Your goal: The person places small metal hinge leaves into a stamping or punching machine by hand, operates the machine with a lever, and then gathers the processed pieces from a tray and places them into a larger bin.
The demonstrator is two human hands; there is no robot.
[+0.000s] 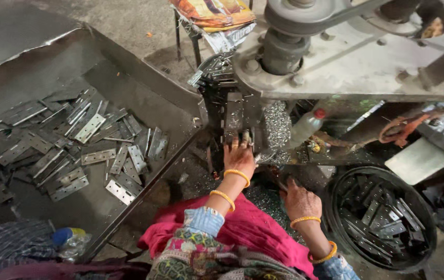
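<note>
My left hand (239, 158) reaches up to the dark fixture of a drilling machine (234, 118). Its fingertips pinch a small metal hinge plate (245, 138) against the fixture. My right hand (300, 200) hangs lower over my lap, knuckles up and fingers curled. What it holds is hidden. Both wrists carry yellow bangles. A heap of grey hinge plates (76, 142) lies in the large metal tray (144, 85) on my left. More plates sit in a round black tub (336, 228) by my right hand.
Shiny metal shavings (276, 127) cling beside the fixture, next to a plastic bottle with a red cap (306, 126). The machine's pulley and belt (297, 15) are overhead. Another bottle (69, 239) lies at the lower left. A red cloth (253, 228) covers my lap.
</note>
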